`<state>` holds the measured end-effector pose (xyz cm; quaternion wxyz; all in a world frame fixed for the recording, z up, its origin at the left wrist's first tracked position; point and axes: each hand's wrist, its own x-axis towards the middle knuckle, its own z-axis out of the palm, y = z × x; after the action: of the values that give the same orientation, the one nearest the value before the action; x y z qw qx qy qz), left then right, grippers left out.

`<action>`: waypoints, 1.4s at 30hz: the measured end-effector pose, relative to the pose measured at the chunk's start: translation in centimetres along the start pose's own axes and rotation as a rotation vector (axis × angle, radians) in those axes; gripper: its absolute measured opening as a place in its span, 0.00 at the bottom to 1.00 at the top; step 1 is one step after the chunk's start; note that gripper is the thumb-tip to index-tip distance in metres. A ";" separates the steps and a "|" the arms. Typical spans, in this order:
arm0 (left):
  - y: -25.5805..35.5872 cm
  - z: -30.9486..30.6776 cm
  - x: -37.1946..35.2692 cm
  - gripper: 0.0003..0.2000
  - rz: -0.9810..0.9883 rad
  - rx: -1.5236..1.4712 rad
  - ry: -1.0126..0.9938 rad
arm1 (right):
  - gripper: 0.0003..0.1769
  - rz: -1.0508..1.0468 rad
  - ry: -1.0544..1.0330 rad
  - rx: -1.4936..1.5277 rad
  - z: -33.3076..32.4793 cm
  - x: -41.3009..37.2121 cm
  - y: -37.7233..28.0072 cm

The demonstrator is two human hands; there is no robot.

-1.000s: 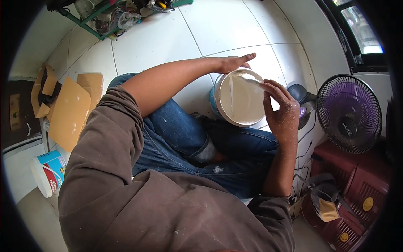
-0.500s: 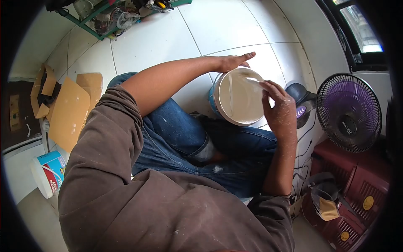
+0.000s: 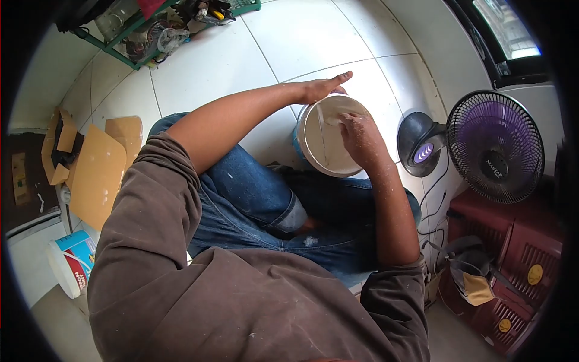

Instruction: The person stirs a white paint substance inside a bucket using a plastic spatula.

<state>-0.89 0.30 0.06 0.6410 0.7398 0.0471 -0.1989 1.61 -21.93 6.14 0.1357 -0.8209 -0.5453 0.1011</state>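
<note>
A round bucket [image 3: 304, 154] with a blue outer side and a pale, whitish inside stands tilted between my bent legs. My left hand [image 3: 322, 90] holds its far left rim, thumb stretched out and the other fingers mostly hidden behind the wall. Over the bucket's mouth is my right hand [image 3: 362, 139], dusted with white specks. Its fingers are pinched together inside the opening, close to the inner wall. Something pale shows at the fingertips, too blurred to name. A thin pale strip [image 3: 321, 123] runs across the opening near the left rim.
At right, a black and purple fan [image 3: 496, 148] stands by a maroon cabinet [image 3: 476, 220] with a face mask [image 3: 473, 283] on it. Cables trail over the tiles. Left are an opened cardboard box [image 3: 99, 172] and a paint pail [image 3: 72, 262]. A green rack [image 3: 123, 57] stands at the back.
My right hand has moved left and deeper over the bucket's mouth, from the right rim to the inside. My left hand keeps its place on the rim. The whole view has shifted slightly.
</note>
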 end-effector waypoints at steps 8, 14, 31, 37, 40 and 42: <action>0.6 -0.1 -0.7 0.63 0.021 0.065 -0.002 | 0.13 0.063 0.320 0.242 -6.0 -2.4 -2.1; 0.8 -0.2 -0.8 0.62 0.010 0.058 -0.021 | 0.12 0.040 0.414 0.209 -7.0 -2.9 -3.2; 0.9 -0.1 -0.9 0.65 0.004 0.084 0.004 | 0.14 0.023 0.385 0.265 -8.9 -3.9 -4.5; 0.3 0.0 -0.5 0.65 0.009 0.064 -0.005 | 0.11 0.113 0.261 0.182 -7.6 -3.5 -2.2; 0.0 -0.2 -0.2 0.64 0.005 0.006 -0.026 | 0.14 0.089 0.118 0.076 -4.7 -2.6 -0.7; 0.5 0.1 -0.6 0.65 -0.021 -0.036 -0.007 | 0.15 0.094 0.066 0.052 -3.1 -1.9 -0.3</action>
<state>-1.30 0.23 0.67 0.6522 0.7269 0.0563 -0.2075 1.54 -23.94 9.21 0.1700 -0.8448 -0.4986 0.0944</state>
